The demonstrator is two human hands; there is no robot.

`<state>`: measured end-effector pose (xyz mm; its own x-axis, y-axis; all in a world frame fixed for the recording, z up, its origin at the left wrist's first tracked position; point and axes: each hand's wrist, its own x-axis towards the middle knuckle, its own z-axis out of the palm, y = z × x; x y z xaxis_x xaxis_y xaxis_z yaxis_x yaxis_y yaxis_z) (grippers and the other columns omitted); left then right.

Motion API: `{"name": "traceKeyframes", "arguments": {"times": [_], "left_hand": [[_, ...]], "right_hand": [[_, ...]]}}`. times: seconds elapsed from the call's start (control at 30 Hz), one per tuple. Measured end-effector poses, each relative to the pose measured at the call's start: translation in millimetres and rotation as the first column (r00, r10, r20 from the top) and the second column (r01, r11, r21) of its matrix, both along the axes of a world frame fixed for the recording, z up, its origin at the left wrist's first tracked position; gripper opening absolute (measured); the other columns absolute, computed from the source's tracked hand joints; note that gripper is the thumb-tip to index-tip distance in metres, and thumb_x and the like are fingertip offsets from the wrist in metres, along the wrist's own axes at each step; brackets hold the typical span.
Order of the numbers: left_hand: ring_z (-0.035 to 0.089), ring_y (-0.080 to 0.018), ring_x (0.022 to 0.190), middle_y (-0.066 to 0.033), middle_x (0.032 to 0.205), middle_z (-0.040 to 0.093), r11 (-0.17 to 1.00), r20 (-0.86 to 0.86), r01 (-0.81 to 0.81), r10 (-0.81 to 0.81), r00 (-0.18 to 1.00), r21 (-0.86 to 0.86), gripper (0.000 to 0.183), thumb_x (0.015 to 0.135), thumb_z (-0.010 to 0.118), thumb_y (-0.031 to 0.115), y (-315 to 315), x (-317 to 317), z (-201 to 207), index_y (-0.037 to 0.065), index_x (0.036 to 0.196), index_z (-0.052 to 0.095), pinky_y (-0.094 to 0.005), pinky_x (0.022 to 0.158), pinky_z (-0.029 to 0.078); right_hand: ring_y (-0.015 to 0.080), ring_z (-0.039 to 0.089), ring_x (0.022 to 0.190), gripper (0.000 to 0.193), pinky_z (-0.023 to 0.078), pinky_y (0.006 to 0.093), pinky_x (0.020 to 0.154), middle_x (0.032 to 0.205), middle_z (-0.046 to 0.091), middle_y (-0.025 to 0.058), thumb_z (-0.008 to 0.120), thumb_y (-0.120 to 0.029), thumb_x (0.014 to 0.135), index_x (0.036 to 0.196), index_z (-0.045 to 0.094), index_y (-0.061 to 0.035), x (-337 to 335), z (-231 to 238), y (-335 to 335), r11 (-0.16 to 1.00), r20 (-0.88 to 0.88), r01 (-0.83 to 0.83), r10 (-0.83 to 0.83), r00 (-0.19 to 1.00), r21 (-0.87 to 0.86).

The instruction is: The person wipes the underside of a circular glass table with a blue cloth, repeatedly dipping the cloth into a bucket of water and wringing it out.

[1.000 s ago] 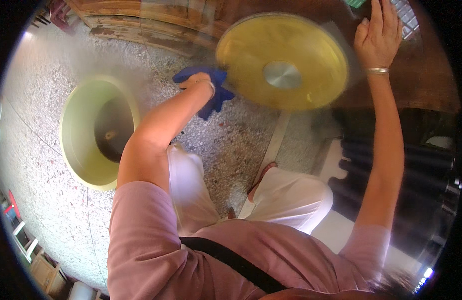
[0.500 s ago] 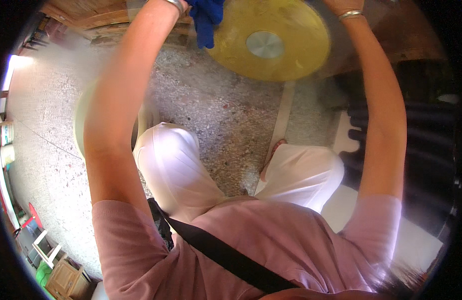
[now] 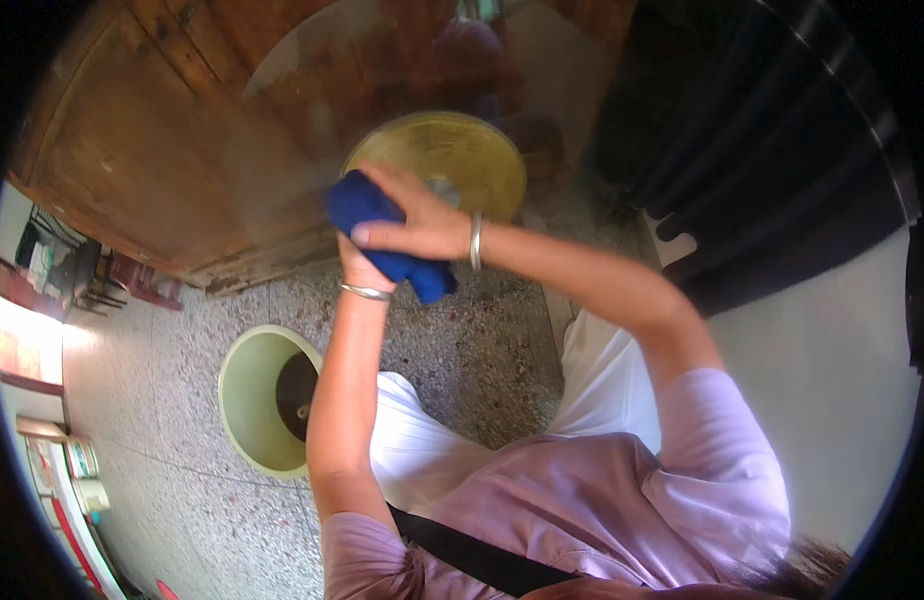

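A bunched dark blue cloth (image 3: 367,208) is between my two hands, in front of a round yellow disc with a silver centre. My right hand (image 3: 422,225) presses over the cloth from the right, thumb laid across it and fingers along its upper side. Below it, my left hand (image 3: 356,262) grips the cloth from underneath; most of its fingers are hidden by the fabric. A loose end of the cloth hangs under my right wrist. The yellow disc (image 3: 502,165) lies just beyond my hands, partly covered by them, and appears seen through a clear glass surface.
A pale green bucket (image 3: 244,400) with something dark inside stands on the speckled floor (image 3: 207,510) left of my left forearm. Wooden panelling (image 3: 172,130) rises at the far left. Dark fabric (image 3: 782,190) hangs at the right beside a white surface (image 3: 812,390).
My hands were wide apart at the upper edge, the cloth at the left one. They have come together on the cloth, and the view has shifted, bringing the bucket and panelling into fuller sight.
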<state>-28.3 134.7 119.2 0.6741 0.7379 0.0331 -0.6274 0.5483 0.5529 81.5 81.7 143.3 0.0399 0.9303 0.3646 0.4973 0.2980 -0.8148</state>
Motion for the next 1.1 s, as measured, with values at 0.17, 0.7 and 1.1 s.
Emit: {"name": "traceKeyframes", "arguments": {"times": [0.17, 0.7, 1.1], "left_hand": [[0.052, -0.0229, 0.106, -0.0077, 0.116, 0.053, 0.986, -0.123, 0.167, -0.164, 0.979, 0.016, 0.041, 0.09, 0.041, 0.036, -23.5, 3.0, 10.0, 0.006, 0.116, 0.048, -0.0368, 0.094, 0.042], [0.036, -0.0312, 0.118, -0.0201, 0.132, 0.033, 0.856, -0.735, 0.019, 0.433, 0.521, 0.517, 0.057, 0.087, 0.053, 0.023, -29.9, -61.3, -38.4, 0.004, 0.135, 0.03, -0.042, 0.101, 0.029], [0.012, -0.0377, 0.134, -0.0236, 0.145, 0.009, -0.442, 0.415, 0.879, 0.844, 0.34, 0.178, 0.113, 0.058, 0.08, 0.033, 113.3, 62.5, 126.8, -0.002, 0.139, 0.01, -0.0424, 0.109, 0.017]], "right_hand": [[0.0374, 0.034, 0.124, 0.058, 0.03, 0.0414, 0.102, 0.133, 0.034, 0.0235, 0.067, -0.031, 0.076, 0.127, 0.045, -0.0107, 4.7, -3.7, -35.3, 0.985, 0.041, 0.16, -0.163, 0.986, 0.06], [0.0332, 0.04, 0.116, 0.036, 0.038, 0.0415, 0.092, 0.122, 0.045, 0.0145, 0.056, -0.001, 0.073, 0.107, 0.059, -0.0121, 104.0, 117.8, 39.6, 0.415, 0.168, 0.249, -0.743, 0.648, 0.875], [0.0277, 0.022, 0.132, 0.042, 0.027, 0.0529, 0.101, 0.141, 0.03, 0.0075, 0.045, -0.019, 0.087, 0.129, 0.045, -0.0173, 151.7, 61.1, 70.8, 0.629, 0.58, 0.236, -0.776, 0.248, 0.741]]}}
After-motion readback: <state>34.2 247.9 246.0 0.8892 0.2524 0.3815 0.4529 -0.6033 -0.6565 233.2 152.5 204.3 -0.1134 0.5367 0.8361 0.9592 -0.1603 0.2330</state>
